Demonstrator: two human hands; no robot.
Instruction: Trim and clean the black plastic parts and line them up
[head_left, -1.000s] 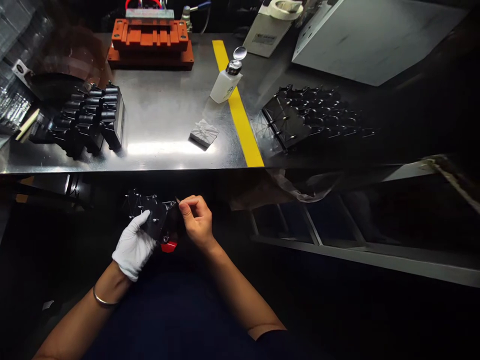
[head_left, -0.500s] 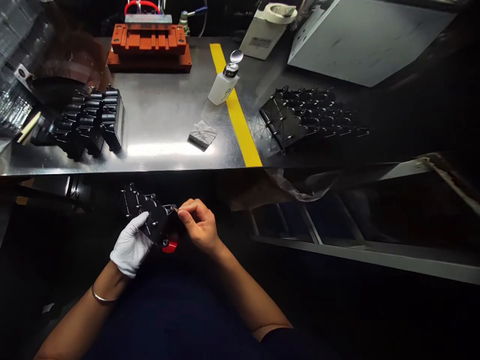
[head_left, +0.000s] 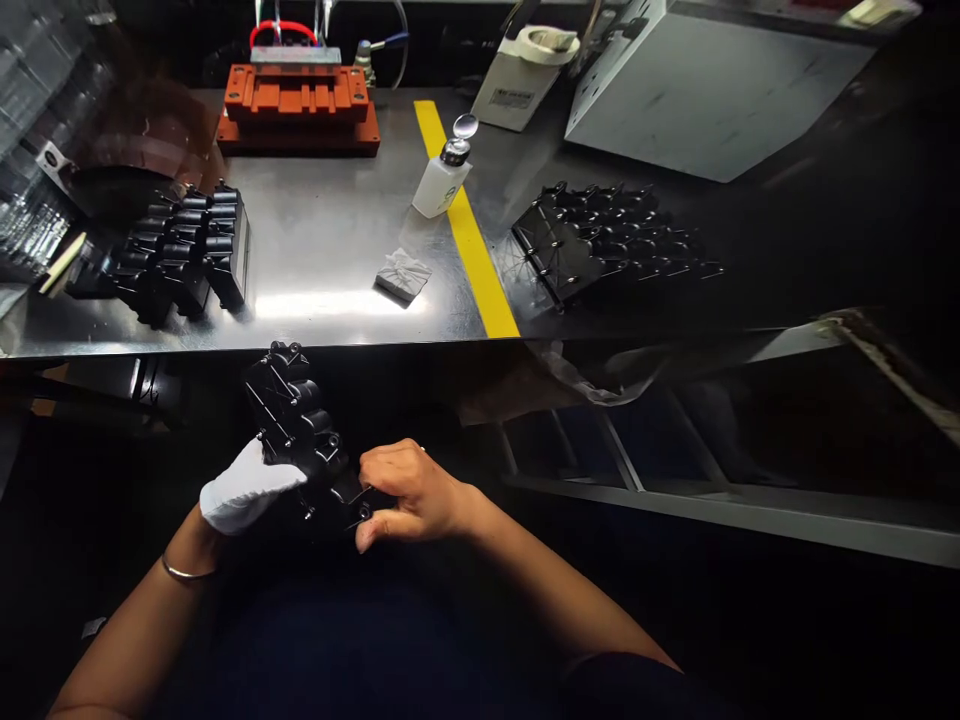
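My left hand (head_left: 247, 488), in a white glove, grips a black molded part (head_left: 279, 400) by its lower left side. The part is tilted, with rounded ribs along its right side and small metal pins on its face. My bare right hand (head_left: 412, 492) is closed around the part's lower right corner, thumb below and fingers above. Whether something small is also between these fingers is hidden. Both hands are in front of the bench edge, below the level of the benchtop.
On the metal bench (head_left: 322, 220) stand black parts at left (head_left: 187, 250) and more black parts at right (head_left: 600, 235). A white pump bottle (head_left: 440, 185), a folded white cloth (head_left: 403, 275), an orange fixture (head_left: 300, 100) and a grey box (head_left: 675, 90) are there too. A metal frame (head_left: 675, 510) lies lower right.
The black part has turned, showing its ribbed side. My right hand has gone from a fingertip pinch to a grip around its lower corner. The red piece under the part is out of sight.
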